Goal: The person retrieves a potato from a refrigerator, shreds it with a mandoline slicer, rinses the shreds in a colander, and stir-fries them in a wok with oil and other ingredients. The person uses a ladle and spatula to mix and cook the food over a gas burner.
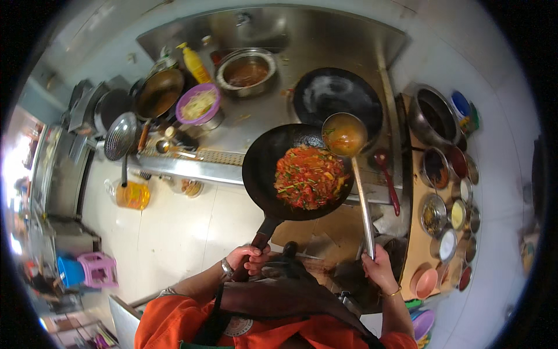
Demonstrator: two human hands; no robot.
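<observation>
My left hand (250, 259) grips the dark handle of a black wok (260, 183), which is held over the front edge of the stove counter. Chopped red, green and yellow food (307, 176) in a reddish sauce lies in the wok. In my right hand (378, 267) is the long metal handle of a ladle (362, 196). The ladle's bowl, with orange-red liquid and a few green bits in it, is above the wok's far right rim. Behind it, a second black wok (335, 89) sits on the steel counter, partly covered by the ladle.
At the back stand a steel pot of brown liquid (246, 70), a yellow pump bottle (194, 63) and a purple basket (198, 104) of pale shreds. A perforated skimmer (120, 135) lies left. A red spoon (386, 181) and several seasoning bowls (433, 213) are right. An oil jug (132, 195) stands on the floor.
</observation>
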